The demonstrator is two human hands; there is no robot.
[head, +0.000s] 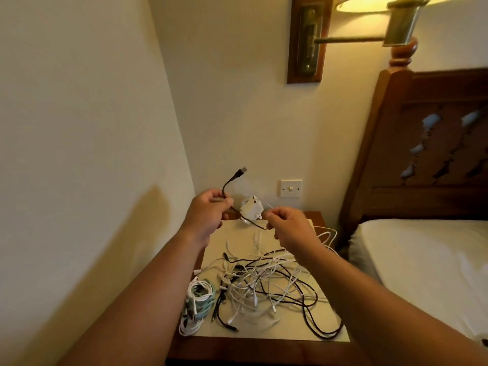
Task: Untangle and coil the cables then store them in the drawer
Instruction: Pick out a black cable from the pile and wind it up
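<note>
The left hand (208,212) was raised over the far left of the table (264,336), fingers curled round a black cable (224,187). The cable's plug (243,170) stood up above that hand, tilted right. Below, at the table's front left corner, lay a bundle (199,297) of coiled white and pale green cables, partly over the edge. Just right of it a tangle (266,281) of white and black cables covered the middle and front of the cream top, with a black loop reaching the front right corner and white loops hanging off the right edge.

From the left hand the black cable sagged rightward to the right hand (287,228), which pinched it between curled fingers and thumb. Between the two hands, behind the cable, was a white charger (250,210); whether it lay on the table or hung could not be told. A switch (290,188) sat on the wall beyond. Higher up was a lit lamp (369,3) on a brass arm. At far right stood a wooden headboard (422,159) and a white bed (422,249).
</note>
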